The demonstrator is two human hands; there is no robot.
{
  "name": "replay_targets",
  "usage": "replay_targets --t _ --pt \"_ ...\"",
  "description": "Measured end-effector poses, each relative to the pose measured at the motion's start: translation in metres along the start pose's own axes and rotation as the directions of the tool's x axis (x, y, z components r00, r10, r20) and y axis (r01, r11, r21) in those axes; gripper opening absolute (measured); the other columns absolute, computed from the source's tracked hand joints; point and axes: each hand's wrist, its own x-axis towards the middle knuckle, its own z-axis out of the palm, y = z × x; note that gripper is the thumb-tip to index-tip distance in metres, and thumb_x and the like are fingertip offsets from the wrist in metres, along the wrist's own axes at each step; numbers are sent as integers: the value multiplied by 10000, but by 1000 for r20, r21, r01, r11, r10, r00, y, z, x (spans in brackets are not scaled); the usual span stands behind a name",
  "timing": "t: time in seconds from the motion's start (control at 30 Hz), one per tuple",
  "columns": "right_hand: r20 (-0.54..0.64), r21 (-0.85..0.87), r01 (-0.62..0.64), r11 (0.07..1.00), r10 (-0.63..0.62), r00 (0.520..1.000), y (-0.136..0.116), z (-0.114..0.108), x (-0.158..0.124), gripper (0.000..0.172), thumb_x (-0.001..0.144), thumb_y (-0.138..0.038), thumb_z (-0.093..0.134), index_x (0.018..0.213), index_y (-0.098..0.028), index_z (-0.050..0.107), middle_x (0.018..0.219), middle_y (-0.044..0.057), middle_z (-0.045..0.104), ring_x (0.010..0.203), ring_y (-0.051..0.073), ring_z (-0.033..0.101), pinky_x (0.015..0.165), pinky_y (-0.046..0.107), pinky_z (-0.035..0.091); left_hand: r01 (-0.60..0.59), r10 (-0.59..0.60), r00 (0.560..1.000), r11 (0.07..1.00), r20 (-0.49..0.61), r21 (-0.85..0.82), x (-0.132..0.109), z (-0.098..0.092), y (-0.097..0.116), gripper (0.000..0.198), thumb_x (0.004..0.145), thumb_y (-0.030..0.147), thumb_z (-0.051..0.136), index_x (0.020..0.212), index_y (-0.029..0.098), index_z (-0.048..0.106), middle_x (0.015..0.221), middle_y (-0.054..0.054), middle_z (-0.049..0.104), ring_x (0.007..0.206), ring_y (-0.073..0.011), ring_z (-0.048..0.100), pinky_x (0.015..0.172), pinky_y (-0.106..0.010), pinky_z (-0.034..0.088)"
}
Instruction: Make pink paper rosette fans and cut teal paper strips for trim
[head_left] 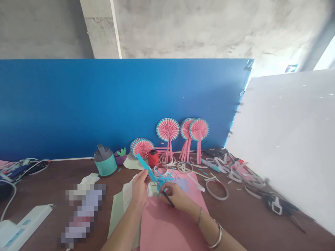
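A bright blue paper strip (142, 162) slants up and left from between the fingers of my left hand (140, 186), which pinches it. My right hand (176, 195) is closed around a dark-handled tool that looks like scissors (169, 200); its front part lies close along the lower end of the strip, and my fingers cover much of it. More blue paper strips (166, 177) lie loosely behind my right hand. Beneath both hands is a large pink sheet (167, 223), with a pale green sheet (115, 212) by its left edge.
Pleated pink paper fans (168, 129) lean on the blue partition (117, 104). Toward the back stand a teal container (105, 164) and a red spool-like object (153, 158). Tape rolls (217, 189) and paper scraps (230, 170) lie rightward. A power strip (31, 223) is at left.
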Motion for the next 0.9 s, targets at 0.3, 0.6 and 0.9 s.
replay_targets --t 0.3,0.6,0.9 --pt "13 66 21 998 -22 1000 0 1 0 260 673 -340 717 792 -201 533 435 -101 453 391 76 364 410 196 285 11 -13 995 1000 96 25 0 0 -4 368 475 347 862 738 149 697 632 24 629 549 -80 532 544 -204 430" --pt "-5 125 23 992 -22 1000 -4 1 -1 284 665 -349 698 819 -197 514 458 -82 523 415 93 441 432 202 329 6 -28 977 995 209 103 -4 2 -8 327 550 322 827 801 139 726 700 -22 674 574 -106 560 553 -222 434" --pt "-29 120 5 993 -2 1000 1 4 3 235 655 -290 649 825 -199 516 474 -70 547 430 112 493 436 209 351 -29 -19 966 983 257 183 -3 2 -12 471 598 364 801 1013 158 715 753 -23 679 587 -113 560 561 -229 442"
